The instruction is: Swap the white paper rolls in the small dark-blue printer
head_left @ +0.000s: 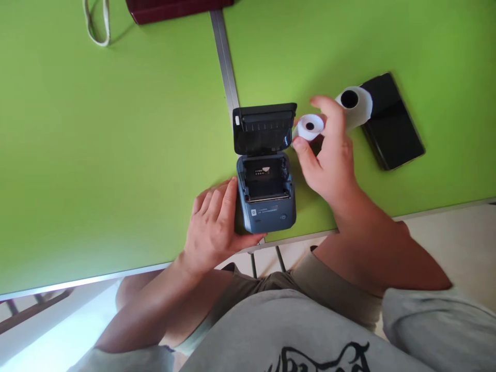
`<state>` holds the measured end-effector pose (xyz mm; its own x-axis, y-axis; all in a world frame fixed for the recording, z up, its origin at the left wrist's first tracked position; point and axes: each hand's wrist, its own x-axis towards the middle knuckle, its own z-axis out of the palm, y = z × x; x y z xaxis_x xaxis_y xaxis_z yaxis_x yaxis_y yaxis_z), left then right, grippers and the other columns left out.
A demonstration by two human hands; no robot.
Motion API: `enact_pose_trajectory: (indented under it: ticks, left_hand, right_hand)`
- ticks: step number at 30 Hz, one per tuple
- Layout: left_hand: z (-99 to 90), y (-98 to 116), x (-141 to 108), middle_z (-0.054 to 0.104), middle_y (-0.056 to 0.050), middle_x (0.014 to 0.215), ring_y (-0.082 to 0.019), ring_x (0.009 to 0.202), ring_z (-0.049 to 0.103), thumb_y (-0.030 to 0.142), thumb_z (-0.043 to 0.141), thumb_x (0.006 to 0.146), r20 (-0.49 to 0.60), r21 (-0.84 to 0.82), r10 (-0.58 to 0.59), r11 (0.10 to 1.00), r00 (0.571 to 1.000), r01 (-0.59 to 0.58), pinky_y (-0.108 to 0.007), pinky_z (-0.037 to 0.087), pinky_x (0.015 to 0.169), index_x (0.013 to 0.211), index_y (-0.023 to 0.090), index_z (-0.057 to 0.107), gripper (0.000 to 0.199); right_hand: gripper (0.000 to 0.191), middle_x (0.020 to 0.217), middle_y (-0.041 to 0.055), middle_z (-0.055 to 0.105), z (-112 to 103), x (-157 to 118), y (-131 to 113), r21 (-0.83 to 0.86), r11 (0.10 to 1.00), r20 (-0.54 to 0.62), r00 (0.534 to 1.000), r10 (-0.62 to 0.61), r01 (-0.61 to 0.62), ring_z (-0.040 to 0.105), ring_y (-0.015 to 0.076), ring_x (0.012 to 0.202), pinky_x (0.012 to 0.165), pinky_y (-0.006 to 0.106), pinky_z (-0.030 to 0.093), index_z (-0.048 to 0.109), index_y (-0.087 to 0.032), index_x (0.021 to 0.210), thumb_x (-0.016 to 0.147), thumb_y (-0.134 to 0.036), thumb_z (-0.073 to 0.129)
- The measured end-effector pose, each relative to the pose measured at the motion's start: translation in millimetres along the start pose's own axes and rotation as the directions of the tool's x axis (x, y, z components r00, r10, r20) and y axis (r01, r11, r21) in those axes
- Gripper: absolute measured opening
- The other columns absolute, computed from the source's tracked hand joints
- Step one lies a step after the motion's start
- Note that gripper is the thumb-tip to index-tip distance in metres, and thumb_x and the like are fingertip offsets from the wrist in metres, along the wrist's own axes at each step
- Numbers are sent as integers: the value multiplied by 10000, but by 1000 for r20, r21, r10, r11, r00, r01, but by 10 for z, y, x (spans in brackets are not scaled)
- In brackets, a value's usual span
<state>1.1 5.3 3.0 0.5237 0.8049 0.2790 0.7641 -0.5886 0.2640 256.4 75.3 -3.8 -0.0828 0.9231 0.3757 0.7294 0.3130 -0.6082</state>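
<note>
A small blue-grey label printer (267,219) stands near the table's front edge with its black lid (264,126) tipped up. Its inner bay is visible, and no roll lies in it. My left hand (215,222) holds the printer's near left corner, fingers along the side and thumb across the front. To the right of the raised lid, my right hand (329,155) grips a small white paper roll (306,133) between thumb and fingers; the roll's dark core faces up. A second, larger white roll (360,111) stands just beyond that hand.
A black phone-like slab (393,124) lies at the right, beside the larger roll. At the far edge are a dark red box (174,9) and a white cord loop (103,39). A grey strip (225,62) divides the green table (116,155).
</note>
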Motion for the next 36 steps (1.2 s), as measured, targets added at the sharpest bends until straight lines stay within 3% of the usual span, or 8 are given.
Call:
enact_pose_trajectory:
  ticks: [7,14,16,21,27,31,34,36]
  left_hand:
    - [-9,-4,2,692,-220,1269,-311,1114,672,820,445,919,10,-14,-5,1000,1000,5,-417,455,995,1506,20,397,994]
    - [-4,-13,-11,683,-221,1283,-318,1142,663,809,477,913,15,-29,-6,1000,1000,6,-420,454,993,1539,28,357,1009]
    - [-4,-13,-9,687,-220,1276,-315,1126,665,813,465,915,15,-22,-2,1000,1000,2,-418,458,987,1536,25,361,1009]
    - [-7,-9,3,695,-220,1241,-317,1114,665,824,460,909,5,2,3,1000,1000,-3,-410,467,975,1510,16,390,1010]
    - [10,-12,-7,691,-219,1227,-326,1112,660,840,437,904,10,-11,-5,1000,1000,5,-418,466,984,1539,25,366,1035]
    - [13,-14,-13,688,-220,1228,-328,1114,657,837,461,897,15,-18,-3,1000,1000,3,-422,460,994,1550,24,351,1049]
    - [8,-15,-14,684,-233,1230,-329,1116,658,830,512,880,25,-10,4,1000,1000,-4,-421,456,1004,1522,-4,378,1061]
    - [7,-17,-16,684,-231,1235,-329,1128,657,829,522,875,28,-12,3,1000,1000,-2,-421,456,1006,1524,1,374,1063]
  right_hand:
    - [428,1155,93,713,87,13,-6,-127,976,-60,981,-186,178,693,276,1075,942,485,595,552,-277,1335,923,-162,569]
    - [345,1095,78,674,-392,189,-27,-71,942,-388,861,-330,329,624,272,1073,946,500,528,698,-219,1222,910,-314,586]
    - [342,1103,47,671,-498,239,128,-141,948,-417,851,-318,285,611,266,1087,944,492,501,705,-229,1231,927,-356,616]
    - [537,1204,123,690,-415,278,514,-208,969,-208,962,-175,131,682,259,1116,956,430,553,627,-190,1328,811,-181,773]
    - [620,1063,103,752,-217,301,616,-267,963,-237,971,-17,-48,715,240,953,841,376,565,685,-217,1139,591,-222,975]
    - [646,918,18,679,-270,346,559,-32,999,-369,928,-49,40,649,143,764,671,300,504,642,-205,1167,594,-89,917]
    - [377,1050,25,634,-400,376,339,253,904,-432,877,-212,344,648,111,895,841,331,549,651,-207,1122,787,-56,737]
    - [322,1093,45,663,-462,363,109,273,918,-402,901,-162,287,665,182,1045,959,401,542,699,-192,1148,833,-160,760]
